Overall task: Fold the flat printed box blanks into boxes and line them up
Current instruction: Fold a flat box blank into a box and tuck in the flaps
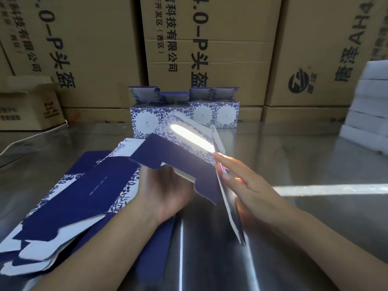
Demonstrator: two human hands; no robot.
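A warehouse packing station; stacked printed shipping cartons (210,49) wall in a shiny metal worktable (294,156).

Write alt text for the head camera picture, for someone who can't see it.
Two bare hands fold a blue-and-white printed box blank above a shiny table: the left hand grips it from below, the right hand lies flat along one panel. Flat blanks lie at left; folded boxes line up before brown cartons.
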